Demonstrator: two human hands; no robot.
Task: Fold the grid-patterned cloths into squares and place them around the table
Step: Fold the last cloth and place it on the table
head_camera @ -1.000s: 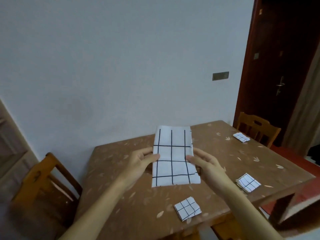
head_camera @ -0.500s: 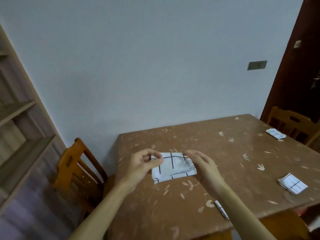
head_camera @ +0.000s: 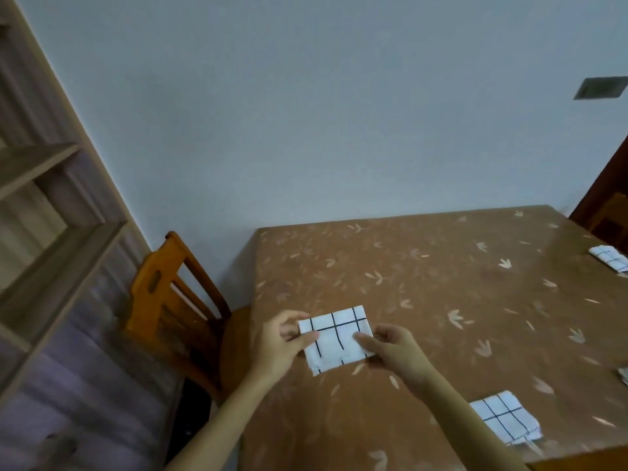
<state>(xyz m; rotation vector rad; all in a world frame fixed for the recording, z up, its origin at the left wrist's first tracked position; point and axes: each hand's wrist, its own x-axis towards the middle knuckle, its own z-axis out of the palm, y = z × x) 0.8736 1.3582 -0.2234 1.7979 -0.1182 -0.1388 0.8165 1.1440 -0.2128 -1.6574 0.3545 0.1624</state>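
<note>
Cloth pinched between left hand and right hand.

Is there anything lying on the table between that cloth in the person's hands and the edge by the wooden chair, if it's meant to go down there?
Nothing visible. The left hand and right hand hold the folded cloth near the table edge beside the wooden chair, over bare tabletop. Another folded cloth lies off to the right.

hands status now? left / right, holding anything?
Left hand: pinching the left edge of the folded cloth on the table.
Right hand: fingers on the cloth's right edge; a closed grip cannot be told.
</note>
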